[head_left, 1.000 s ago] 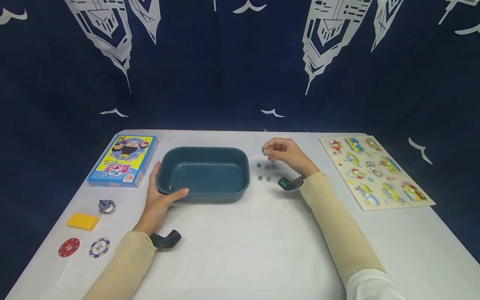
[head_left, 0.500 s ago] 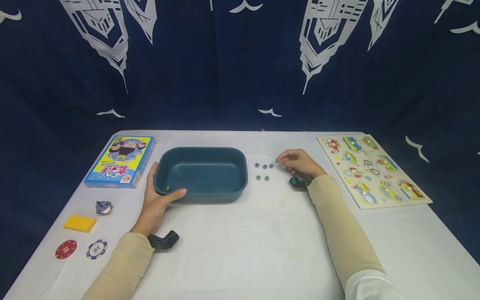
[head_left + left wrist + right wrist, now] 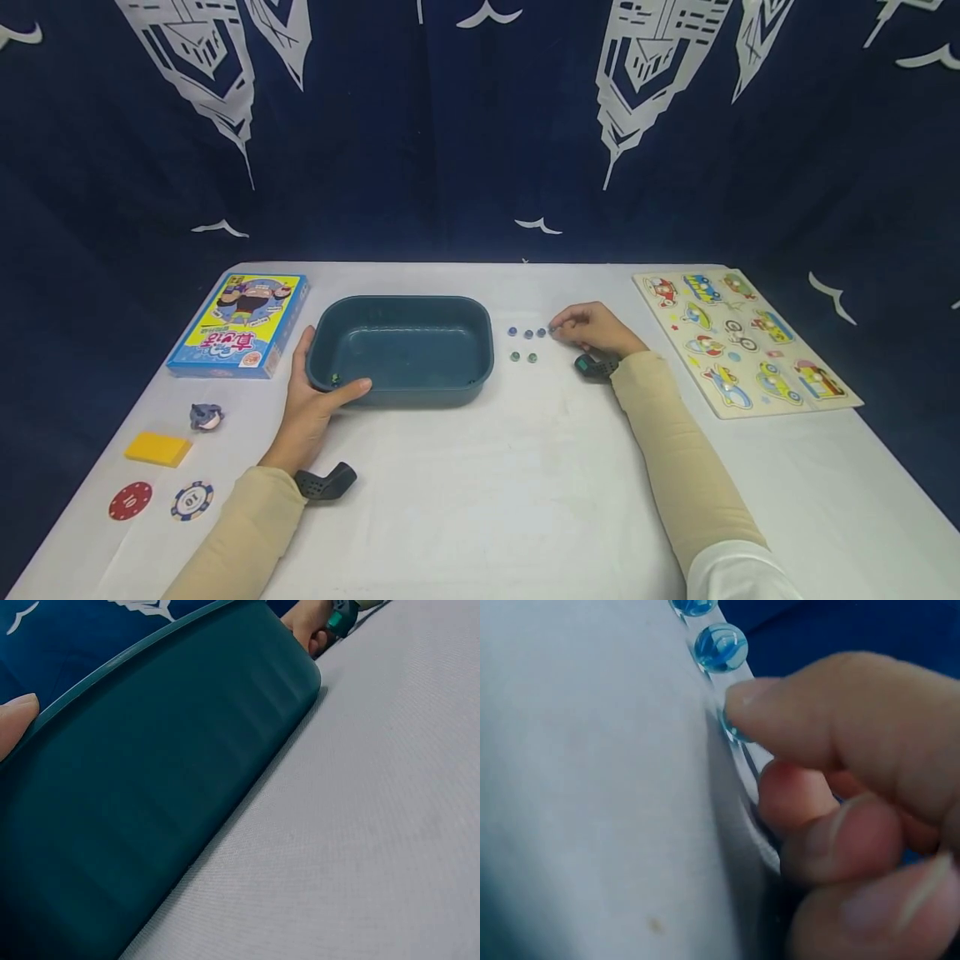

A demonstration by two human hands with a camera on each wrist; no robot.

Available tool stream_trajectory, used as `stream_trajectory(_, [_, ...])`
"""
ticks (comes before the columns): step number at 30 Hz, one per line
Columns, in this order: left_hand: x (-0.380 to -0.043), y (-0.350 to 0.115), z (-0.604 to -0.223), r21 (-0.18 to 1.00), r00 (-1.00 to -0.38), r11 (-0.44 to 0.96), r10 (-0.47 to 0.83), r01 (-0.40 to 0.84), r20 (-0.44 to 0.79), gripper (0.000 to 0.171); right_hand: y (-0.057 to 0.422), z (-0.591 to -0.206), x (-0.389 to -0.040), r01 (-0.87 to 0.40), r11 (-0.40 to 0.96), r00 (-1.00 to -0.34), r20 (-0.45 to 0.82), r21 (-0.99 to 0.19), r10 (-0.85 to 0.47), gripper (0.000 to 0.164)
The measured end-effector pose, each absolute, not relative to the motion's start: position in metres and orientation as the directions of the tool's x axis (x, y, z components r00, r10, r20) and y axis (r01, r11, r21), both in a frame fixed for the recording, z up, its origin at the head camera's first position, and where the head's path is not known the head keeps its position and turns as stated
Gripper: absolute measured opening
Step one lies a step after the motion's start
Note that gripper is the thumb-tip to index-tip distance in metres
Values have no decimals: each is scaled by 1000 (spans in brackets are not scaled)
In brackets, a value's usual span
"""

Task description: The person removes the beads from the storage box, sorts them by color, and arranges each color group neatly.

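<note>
My left hand (image 3: 311, 417) grips the near left corner of a dark teal plastic tub (image 3: 408, 397), thumb over the rim and fingers along its outer left side. A small greenish marble (image 3: 335, 379) lies inside, near that corner. On the white table to the tub's right, my right hand (image 3: 596, 327) pinches a bluish glass marble (image 3: 732, 730) at the right end of a row. The thumb mostly covers it in the right wrist view. Beside it in the row are blue-swirled marbles (image 3: 528, 333). Two green marbles (image 3: 532, 357) sit just nearer to me.
A blue and yellow card-game box (image 3: 238, 325) lies at the back left. Nearer are a small shark figure (image 3: 206, 417), a yellow block (image 3: 158, 449), a red chip (image 3: 131, 501) and a white-and-blue chip (image 3: 192, 501). A wooden picture puzzle board (image 3: 742, 342) lies on the right.
My right hand has carried a marble rightward and down from above the row to its right end on the table. The left hand keeps its hold on the tub.
</note>
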State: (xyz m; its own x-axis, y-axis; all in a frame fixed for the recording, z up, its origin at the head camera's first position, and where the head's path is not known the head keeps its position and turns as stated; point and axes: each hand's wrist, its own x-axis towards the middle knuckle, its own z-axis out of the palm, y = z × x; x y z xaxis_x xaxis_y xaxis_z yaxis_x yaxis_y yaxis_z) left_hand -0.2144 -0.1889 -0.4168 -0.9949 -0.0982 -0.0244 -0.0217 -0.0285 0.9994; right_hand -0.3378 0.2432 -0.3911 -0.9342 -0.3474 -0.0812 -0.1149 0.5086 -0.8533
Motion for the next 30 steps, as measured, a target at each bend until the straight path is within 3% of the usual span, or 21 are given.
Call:
stream_trajectory(7, [-215, -190, -416, 999, -995, -33, -96, -31, -34, 116, 255, -414, -355, -106, 522, -944, -79, -846, -319, 30])
stream_trajectory(13, [-214, -190, -415, 998, -994, -37, -96, -41, -44, 116, 254, -411, -356, -62, 473, -953, -89, -879, -290, 32])
stream_trajectory(23, [-214, -190, -417, 999, -995, -34, -97, -19, -22, 117, 227, -379, -346, -85, 346, -944, -36, -934, -329, 38])
stream_trajectory(30, [-215, -189, -418, 999, -995, -47, -96, -18, -23, 117, 181, -351, -335, -180, 324, -891, 14, -929, -454, 27])
